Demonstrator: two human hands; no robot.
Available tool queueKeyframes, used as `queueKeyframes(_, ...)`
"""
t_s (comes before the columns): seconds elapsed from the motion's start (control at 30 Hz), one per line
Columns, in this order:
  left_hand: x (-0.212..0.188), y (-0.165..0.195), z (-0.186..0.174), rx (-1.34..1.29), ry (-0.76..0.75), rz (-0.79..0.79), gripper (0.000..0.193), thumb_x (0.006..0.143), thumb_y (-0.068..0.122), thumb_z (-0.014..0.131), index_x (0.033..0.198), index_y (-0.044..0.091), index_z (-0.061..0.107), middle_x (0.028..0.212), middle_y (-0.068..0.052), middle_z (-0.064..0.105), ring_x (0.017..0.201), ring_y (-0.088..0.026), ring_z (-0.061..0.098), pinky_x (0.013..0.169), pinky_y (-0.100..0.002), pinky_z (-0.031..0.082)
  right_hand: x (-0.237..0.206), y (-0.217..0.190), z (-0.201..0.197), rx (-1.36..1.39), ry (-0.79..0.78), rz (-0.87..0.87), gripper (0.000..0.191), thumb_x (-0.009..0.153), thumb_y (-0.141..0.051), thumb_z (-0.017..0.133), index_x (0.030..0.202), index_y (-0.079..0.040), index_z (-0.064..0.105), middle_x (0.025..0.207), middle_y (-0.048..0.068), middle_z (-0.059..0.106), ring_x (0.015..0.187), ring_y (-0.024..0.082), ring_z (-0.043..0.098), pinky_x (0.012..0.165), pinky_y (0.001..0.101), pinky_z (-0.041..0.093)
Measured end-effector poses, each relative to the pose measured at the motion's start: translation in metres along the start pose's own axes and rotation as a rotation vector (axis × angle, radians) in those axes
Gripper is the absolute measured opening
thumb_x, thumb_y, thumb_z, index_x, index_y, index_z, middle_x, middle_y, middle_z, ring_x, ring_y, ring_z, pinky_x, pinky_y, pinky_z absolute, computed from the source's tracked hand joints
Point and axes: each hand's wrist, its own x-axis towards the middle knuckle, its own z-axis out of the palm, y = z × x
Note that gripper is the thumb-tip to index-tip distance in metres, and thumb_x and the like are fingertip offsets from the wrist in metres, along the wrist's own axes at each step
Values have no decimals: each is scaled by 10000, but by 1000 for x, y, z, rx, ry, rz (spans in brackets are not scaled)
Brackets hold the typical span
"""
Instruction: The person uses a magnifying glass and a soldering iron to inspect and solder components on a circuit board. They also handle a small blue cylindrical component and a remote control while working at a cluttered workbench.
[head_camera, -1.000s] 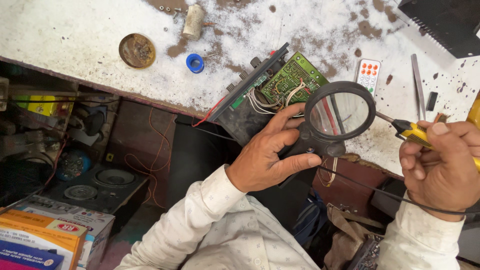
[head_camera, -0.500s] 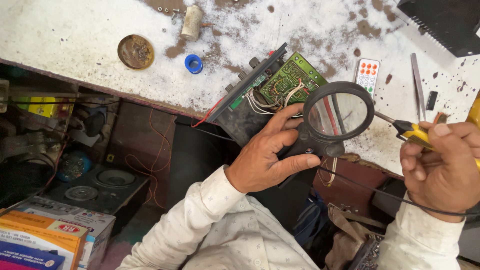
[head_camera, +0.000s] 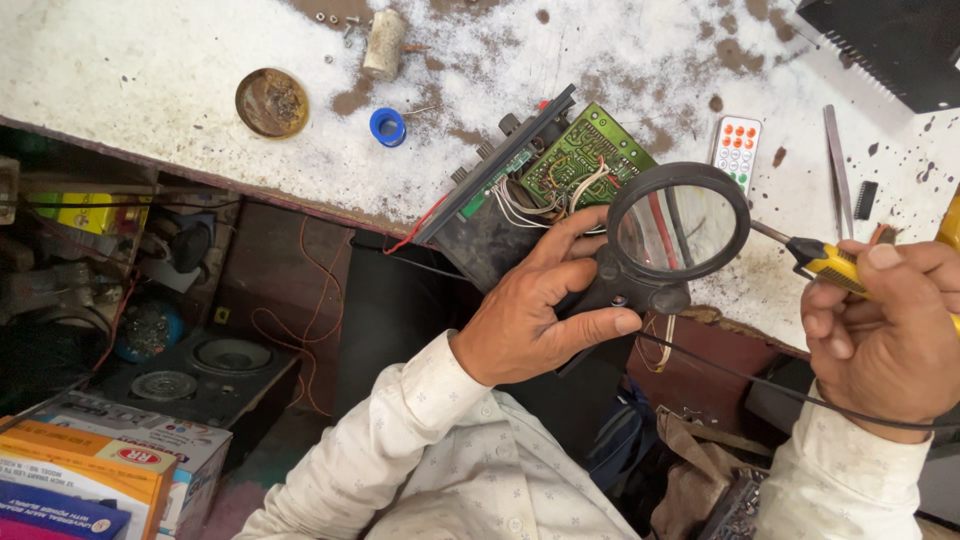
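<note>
Head camera, looking down on a stained white workbench (head_camera: 120, 70): at far left, cardboard boxes (head_camera: 90, 470) and loose speaker cones (head_camera: 230, 355) sit on the floor under the bench edge, out of the working area. On the bench top, a round rusty tin lid (head_camera: 271, 102), a blue ring (head_camera: 387, 127) and a small pale cylinder (head_camera: 382, 44) lie well apart from the job. At centre, a black electronics unit (head_camera: 490, 235) hangs tilted over the bench edge, its green circuit board (head_camera: 585, 160) turned up toward the person. The left hand (head_camera: 540, 310) is curled around the unit's lower side and the handle of a black magnifying glass (head_camera: 678, 230), fingers closed in a firm grip, apparently so one hand can steady the work and keep the lens over the wiring. A small white remote (head_camera: 737, 150), tweezers (head_camera: 838, 170) and a black chip (head_camera: 867, 200) rest just beyond, within reach. At right, the right hand (head_camera: 885, 340) is closed pen-style on a yellow-handled tool (head_camera: 830, 262), probably a soldering iron, its metal tip pointing in under the lens while a black cord (head_camera: 760, 380) trails below.
</note>
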Motion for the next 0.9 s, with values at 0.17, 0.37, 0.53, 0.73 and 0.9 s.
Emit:
queueKeyframes(0.17,0,0,0,-6,-1,-6,437,991,360,742,900,-35,580,1604,-236,405,1451,-365,579,1157,-417,513,-1,1,-3,-18,-11,2,191,1101,-71,555,938,24,527,719,175,577,489,191,494,476,245,391)
queueKeyframes(0.37,0,0,1,-2,6,3,434,988,353,749,889,-32,576,1605,-231,408,1453,-359,581,1159,-412,519,-2,2,-3,6,-8,-10,179,1101,-69,560,948,19,529,725,179,576,493,192,493,481,247,393)
queueKeyframes(0.53,0,0,1,1,4,5,427,990,345,750,896,-35,578,1603,-229,411,1449,-355,586,1163,-414,518,-2,3,-1,-15,9,-10,223,1112,-70,583,915,17,524,748,181,592,511,203,520,452,232,371)
queueKeyframes(0.73,-1,0,1,2,10,2,428,988,344,752,898,-36,577,1603,-229,411,1447,-357,586,1157,-413,517,-2,4,1,5,12,-4,240,1108,-48,580,888,16,506,779,188,611,518,205,522,468,234,379)
queueKeyframes(0.9,0,0,0,-7,-1,7,412,996,335,747,919,-39,593,1605,-227,408,1452,-358,585,1168,-414,512,-2,2,0,-9,12,-1,225,1106,-60,579,901,8,518,758,178,602,526,202,533,458,228,375)
